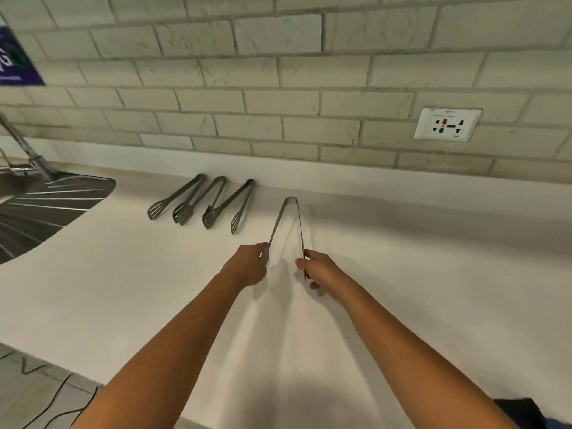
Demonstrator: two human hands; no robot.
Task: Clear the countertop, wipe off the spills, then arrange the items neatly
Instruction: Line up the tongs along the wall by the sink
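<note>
You've got a pair of metal tongs (289, 221) spread wide in a V, hinge end pointing at the wall, one arm in each hand's grip, left hand (249, 264) and right hand (318, 267). Three more grey slotted tongs (201, 201) lie side by side on the white table (418, 258), just left of it, hinges near the wall, tips angled toward you.

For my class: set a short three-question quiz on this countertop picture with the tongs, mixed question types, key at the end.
1. True or false: both hands hold the same tongs.
2. How many other tongs lie in the row by the wall?
3. The sink is on which side: A left, B right?

Key: 1 true, the left hand and right hand each grip one arm. 2 three. 3 A.
</note>
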